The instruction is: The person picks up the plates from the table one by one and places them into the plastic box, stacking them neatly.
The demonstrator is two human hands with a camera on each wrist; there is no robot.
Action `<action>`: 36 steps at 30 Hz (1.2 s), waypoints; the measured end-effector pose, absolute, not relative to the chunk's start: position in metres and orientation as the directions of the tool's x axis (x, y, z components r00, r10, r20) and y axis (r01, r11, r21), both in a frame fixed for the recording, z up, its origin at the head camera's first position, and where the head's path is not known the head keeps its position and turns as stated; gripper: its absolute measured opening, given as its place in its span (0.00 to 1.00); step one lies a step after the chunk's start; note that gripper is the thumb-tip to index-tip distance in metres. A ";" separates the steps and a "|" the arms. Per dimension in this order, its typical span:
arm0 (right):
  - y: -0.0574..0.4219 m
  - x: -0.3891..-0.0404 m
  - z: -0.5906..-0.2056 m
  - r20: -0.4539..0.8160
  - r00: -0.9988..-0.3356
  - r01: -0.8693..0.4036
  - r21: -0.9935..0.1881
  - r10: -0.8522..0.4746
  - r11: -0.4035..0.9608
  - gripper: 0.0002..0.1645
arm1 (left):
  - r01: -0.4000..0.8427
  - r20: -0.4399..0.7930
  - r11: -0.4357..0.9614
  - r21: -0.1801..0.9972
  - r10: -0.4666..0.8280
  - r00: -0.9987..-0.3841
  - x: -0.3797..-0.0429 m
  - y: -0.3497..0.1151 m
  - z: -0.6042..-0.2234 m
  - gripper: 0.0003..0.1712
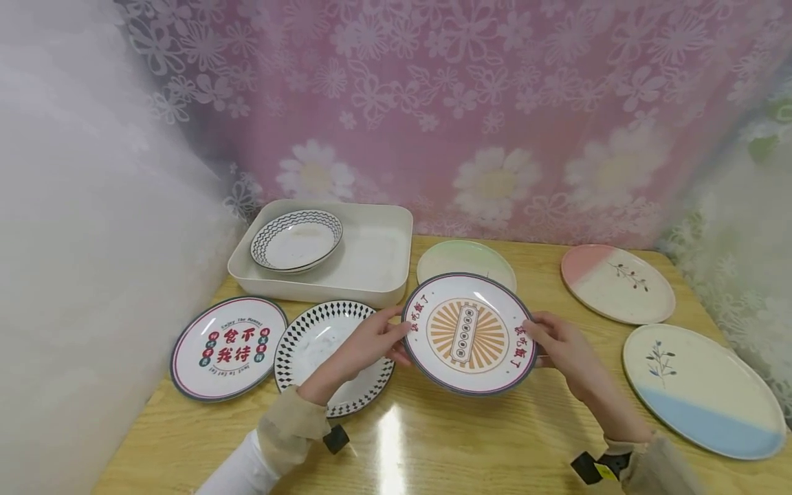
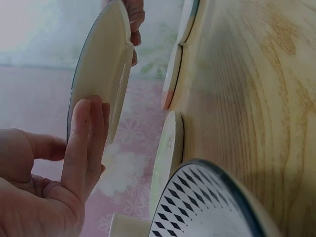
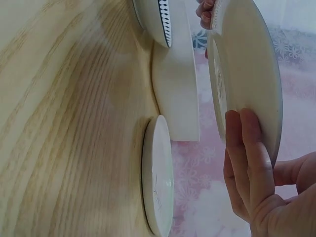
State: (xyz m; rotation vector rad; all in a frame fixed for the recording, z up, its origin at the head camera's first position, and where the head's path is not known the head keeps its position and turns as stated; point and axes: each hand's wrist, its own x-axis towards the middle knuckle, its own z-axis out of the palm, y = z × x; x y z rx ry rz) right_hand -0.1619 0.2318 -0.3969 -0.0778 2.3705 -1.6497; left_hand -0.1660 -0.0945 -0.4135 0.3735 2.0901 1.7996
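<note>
A white plate with an orange sunburst, red characters and a dark blue rim is held up off the table between both hands. My left hand grips its left edge, thumb at the rim; in the left wrist view its fingers lie against the plate's underside. On the opposite edge my right hand holds it the same way, fingers under the plate in the right wrist view. Beneath my left forearm is a plate with a black diamond border, partly covered by the arm.
A white plate with red characters lies at left. Behind, a cream bin holds patterned bowls. A green-and-cream plate sits partly hidden behind the held plate. Pink-and-cream and blue-and-cream plates lie at right on the wooden table.
</note>
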 end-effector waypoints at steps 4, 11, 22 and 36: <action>0.229 -0.164 -0.394 -0.162 -0.971 0.091 -0.931 -0.178 0.353 0.31 | -0.023 -0.082 0.145 0.989 0.417 -0.905 -0.167 -0.097 -0.412 0.27; 0.223 -0.165 -0.388 -0.093 -0.979 0.030 -0.947 -0.183 0.319 0.37 | -0.021 -0.065 0.120 0.993 0.378 -0.923 -0.169 -0.105 -0.407 0.27; 0.210 -0.166 -0.387 -0.013 -0.954 -0.060 -0.970 -0.299 0.234 0.35 | -0.068 -0.077 0.044 0.997 0.283 -0.956 -0.180 -0.127 -0.396 0.21; 0.211 -0.166 -0.394 0.002 -0.934 -0.093 -0.967 -0.358 0.237 0.30 | -0.046 -0.047 -0.013 0.999 -0.036 -0.998 -0.204 -0.198 -0.380 0.23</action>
